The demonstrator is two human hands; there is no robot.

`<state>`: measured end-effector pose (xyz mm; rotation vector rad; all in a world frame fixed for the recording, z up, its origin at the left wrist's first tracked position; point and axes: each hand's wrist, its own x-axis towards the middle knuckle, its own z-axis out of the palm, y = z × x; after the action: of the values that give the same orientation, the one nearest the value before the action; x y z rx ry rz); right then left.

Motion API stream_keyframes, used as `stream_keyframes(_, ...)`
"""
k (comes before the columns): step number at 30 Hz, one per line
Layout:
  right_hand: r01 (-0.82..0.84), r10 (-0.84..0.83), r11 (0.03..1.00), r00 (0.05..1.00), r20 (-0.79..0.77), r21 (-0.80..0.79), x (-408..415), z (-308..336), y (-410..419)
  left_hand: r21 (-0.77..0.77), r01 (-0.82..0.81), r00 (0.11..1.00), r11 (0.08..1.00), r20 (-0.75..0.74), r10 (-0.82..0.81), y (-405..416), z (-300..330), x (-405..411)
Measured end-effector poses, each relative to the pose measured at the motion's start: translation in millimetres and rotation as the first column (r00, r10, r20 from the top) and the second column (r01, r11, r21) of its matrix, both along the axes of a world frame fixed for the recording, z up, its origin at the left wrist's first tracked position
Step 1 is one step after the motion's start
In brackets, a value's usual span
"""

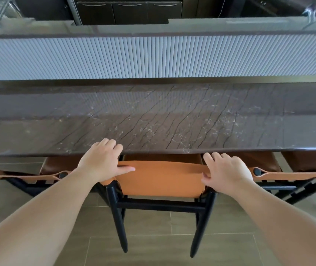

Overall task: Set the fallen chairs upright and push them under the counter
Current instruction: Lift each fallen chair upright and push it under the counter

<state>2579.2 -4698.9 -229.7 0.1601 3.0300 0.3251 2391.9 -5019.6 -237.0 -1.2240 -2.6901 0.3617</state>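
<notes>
Chair with orange leather backrest and black wooden legs (161, 179) stands upright, seat already beneath the dark veined stone desk (153, 116). Left hand (103, 162) and right hand (226, 169) each grip the backrest's top edge, one near each end. The backrest runs crosswise, parallel to the desk edge straight ahead, so any further push would go straight forward.
</notes>
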Motion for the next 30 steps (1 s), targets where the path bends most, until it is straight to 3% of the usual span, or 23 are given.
stream_keyframes(20,-0.193,0.191,0.981,0.98,0.058,0.028,-40.6,-6.7,91.8,0.064,-0.247,0.969,0.967,-0.003,0.248,54.6,-14.0,49.0)
stream_keyframes(30,-0.172,0.174,0.984,0.984,0.048,-0.036,-29.6,-16.1,117.0,-0.005,-0.198,0.98,0.98,-0.013,0.197,82.4,-10.9,51.7)
